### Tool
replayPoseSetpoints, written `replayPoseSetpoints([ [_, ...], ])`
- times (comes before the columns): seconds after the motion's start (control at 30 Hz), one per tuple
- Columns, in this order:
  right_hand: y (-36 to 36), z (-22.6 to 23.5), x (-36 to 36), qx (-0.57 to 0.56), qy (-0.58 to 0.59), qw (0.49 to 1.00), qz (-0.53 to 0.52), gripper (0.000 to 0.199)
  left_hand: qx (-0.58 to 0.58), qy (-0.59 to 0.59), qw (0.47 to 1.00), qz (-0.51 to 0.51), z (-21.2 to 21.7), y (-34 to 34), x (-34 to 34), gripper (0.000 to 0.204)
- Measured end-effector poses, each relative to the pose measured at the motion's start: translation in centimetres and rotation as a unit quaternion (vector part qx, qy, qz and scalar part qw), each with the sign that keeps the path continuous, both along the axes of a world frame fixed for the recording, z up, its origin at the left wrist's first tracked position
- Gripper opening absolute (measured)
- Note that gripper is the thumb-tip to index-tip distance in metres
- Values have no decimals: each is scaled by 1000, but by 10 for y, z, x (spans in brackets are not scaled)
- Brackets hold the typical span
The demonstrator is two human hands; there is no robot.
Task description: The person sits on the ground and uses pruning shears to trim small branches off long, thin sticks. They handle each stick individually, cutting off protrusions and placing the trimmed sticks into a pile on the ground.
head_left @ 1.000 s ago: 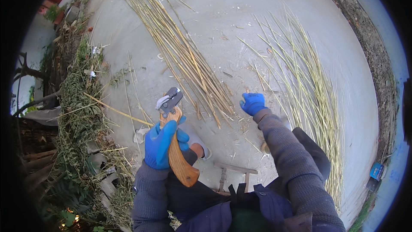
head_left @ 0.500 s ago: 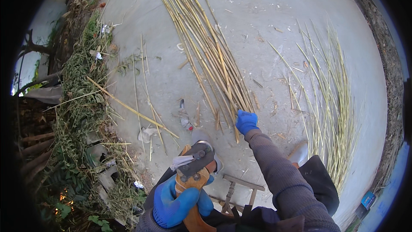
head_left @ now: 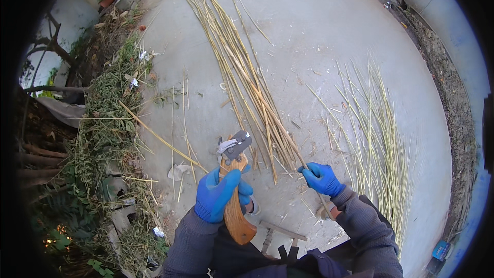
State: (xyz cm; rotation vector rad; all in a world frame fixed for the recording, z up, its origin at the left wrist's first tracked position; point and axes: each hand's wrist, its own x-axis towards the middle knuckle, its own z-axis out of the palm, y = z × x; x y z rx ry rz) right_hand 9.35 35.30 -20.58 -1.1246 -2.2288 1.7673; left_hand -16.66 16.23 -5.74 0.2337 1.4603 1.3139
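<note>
My left hand (head_left: 218,195), in a blue glove, is closed round a curved wooden-handled tool (head_left: 240,226). Its dark metal head is bolted on, with a pale strip tied beside it. My right hand (head_left: 325,179), gloved in blue too, grips a long brown cane (head_left: 295,148) near its thick end. The cane's butt sticks out below that hand, and its far part lies along the pile of long tan canes (head_left: 247,108) on the concrete ground. The tool's head is apart from the held cane.
On the right lies a sheaf of thin greenish stalks (head_left: 378,139). Cut weeds (head_left: 110,108) line the left edge, with a few loose canes (head_left: 164,141) beside them. A small wooden stool frame (head_left: 283,230) stands by my legs. A wall curves along the right.
My right hand has pulled back toward me, drawing one cane from the pile. My left hand has raised the tool forward. The view has shifted somewhat.
</note>
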Motion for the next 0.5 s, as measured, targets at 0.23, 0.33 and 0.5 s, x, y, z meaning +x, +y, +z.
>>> replayPoseSetpoints([
  [0.23, -58, 111, 75, -134, 11, 989, -58, 32, 81, 46, 996, -5, -23, 2, 2, 42],
  [0.33, -81, 135, 92, -144, 59, 986, -63, 32, 69, 31, 997, -13, -32, 3, 3, 41],
  [0.5, -91, 159, 88, -112, 164, 975, -99, 35, 67, 104, 987, -99, -22, -14, 37, 36],
])
